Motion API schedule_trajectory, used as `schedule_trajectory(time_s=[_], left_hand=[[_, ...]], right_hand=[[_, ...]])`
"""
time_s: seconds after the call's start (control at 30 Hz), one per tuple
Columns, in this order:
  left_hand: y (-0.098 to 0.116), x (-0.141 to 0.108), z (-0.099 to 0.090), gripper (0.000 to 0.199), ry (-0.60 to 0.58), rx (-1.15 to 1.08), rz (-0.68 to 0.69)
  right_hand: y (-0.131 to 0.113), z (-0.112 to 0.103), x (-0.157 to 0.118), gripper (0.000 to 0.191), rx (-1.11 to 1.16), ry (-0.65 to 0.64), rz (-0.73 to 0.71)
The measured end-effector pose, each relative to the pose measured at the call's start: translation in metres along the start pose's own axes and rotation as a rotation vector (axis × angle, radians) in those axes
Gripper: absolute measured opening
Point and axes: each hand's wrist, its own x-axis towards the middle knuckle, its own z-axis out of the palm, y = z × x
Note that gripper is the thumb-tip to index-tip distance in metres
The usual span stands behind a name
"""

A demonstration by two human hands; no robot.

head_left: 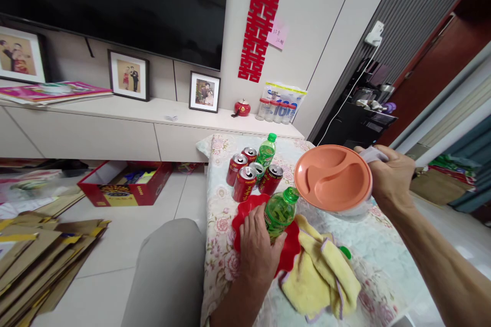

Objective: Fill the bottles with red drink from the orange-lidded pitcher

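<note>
A green plastic bottle [281,213] stands over a scalloped red tray [290,253], its mouth apparently uncapped. My left hand [257,242] is wrapped around its lower side. My right hand [391,171] grips the pale handle of a pitcher with an orange lid [333,178], raised to the right of the bottle; most of its clear body is hidden below the lid. A crumpled yellow towel [320,278] lies close to the tray, with a green cap [345,252] beside it. Behind the bottle are several opened red cans [244,184] and a second, capped green bottle [267,148].
A floral cloth [222,230] covers the table. Beyond it, a low cabinet [184,138] carries framed photos, a red pot [242,108] and red-lidded jars [275,111]. An open red box [120,184] and flattened cardboard [46,260] lie on the floor to the left.
</note>
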Motion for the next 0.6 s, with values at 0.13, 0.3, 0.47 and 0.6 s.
schedule_trajectory(time_s=[0.13,0.3,0.47,0.6], left_hand=[[0.0001,-0.0001,0.0001,0.072,-0.008,-0.002,-0.002],[0.001,0.0005,-0.0006,0.072,-0.015,-0.007,-0.009],[0.0011,0.0009,-0.0007,0.072,-0.002,-0.012,-0.004],[0.0016,0.0009,-0.0016,0.072,-0.013,-0.007,-0.003]], right_hand=[[0.0001,0.0009,0.0006,0.043,-0.001,0.004,0.0],[-0.0015,0.0013,0.0006,0.043,0.0,0.006,-0.006],[-0.0011,0.0019,0.0012,0.043,-0.003,0.006,-0.009],[0.0001,0.002,0.001,0.043,-0.007,0.007,-0.008]])
